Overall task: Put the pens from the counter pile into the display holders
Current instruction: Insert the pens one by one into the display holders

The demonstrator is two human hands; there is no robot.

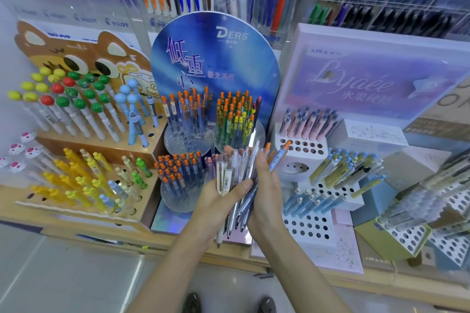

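Pens (pixel 237 173), a mixed and loosely fanned bundle, sit in both hands at the centre of the view, in front of the display holders and not yet in any of them. The left hand (pixel 218 201) grasps the bundle from 8 o'clock, thumb pressed across the barrels. The right hand (pixel 267 185) curls around it from 3 o'clock.

The fan is loose and several tips hang out at 6 o'clock, so easing either grip to pick one pen could let others slide out onto the floor (pixel 76 274). The clear round holder (pixel 170 199) stands near at 9 o'clock, and a careless turn could knock its upright pens. Mixed kinds could also land in the wrong holder. The white holder (pixel 300 145) at 2 o'clock shows free holes.

The right fingers are hidden behind the bundle, the barrel labels are too blurred to read, and no counter pile is in view.
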